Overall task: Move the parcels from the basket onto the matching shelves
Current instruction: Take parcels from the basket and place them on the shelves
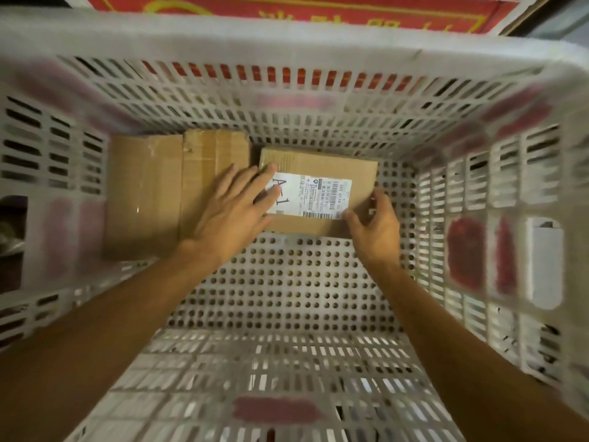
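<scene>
I look straight down into a deep white slotted basket (318,282). A small cardboard parcel (338,170) lies on its perforated floor near the far wall, bearing a white shipping label (315,194) with "A-1" handwritten on it. My left hand (232,212) lies flat with straight fingers across the parcel's left end and the label. My right hand (374,228) pinches the parcel's near right corner between thumb and fingers. A larger brown parcel (143,196) with clear tape lies flat at the far left of the floor, next to the small one.
The basket's tall slotted walls (478,193) close in on all sides, with faded red patches on them. A red sign with yellow characters (287,11) shows beyond the far rim. The near half of the perforated floor holds no parcels.
</scene>
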`<state>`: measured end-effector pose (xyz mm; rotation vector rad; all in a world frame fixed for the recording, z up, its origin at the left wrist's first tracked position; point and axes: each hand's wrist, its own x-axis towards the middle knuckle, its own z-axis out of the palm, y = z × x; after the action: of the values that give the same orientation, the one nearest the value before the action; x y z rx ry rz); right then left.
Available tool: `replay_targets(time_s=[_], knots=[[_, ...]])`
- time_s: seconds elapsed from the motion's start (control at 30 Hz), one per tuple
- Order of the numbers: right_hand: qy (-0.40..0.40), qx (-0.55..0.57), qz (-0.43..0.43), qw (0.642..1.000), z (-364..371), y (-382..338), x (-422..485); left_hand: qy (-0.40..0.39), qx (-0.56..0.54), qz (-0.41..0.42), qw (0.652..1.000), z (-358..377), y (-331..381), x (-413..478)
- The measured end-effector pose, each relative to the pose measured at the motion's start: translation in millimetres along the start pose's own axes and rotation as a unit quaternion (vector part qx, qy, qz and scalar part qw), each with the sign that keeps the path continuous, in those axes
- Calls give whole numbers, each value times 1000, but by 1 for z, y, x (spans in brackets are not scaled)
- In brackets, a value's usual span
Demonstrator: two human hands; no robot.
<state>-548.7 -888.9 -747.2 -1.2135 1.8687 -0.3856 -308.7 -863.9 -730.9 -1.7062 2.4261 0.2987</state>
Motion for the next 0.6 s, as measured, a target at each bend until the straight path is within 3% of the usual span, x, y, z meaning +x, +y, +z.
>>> replay_targets(time_s=[0.2,0.37,0.5,0.6], knots=[[25,7,-19,999,7,6,-21,-15,-24,50,998,2,3,-8],[32,31,-25,999,9,1,-23,-38,-21,177,983,12,30,-8],[7,26,-42,999,17,-17,-2,-19,-4,109,994,17,30,4],[-21,11,-27,999,17,-19,1,-44,34,118,991,19,22,4]])
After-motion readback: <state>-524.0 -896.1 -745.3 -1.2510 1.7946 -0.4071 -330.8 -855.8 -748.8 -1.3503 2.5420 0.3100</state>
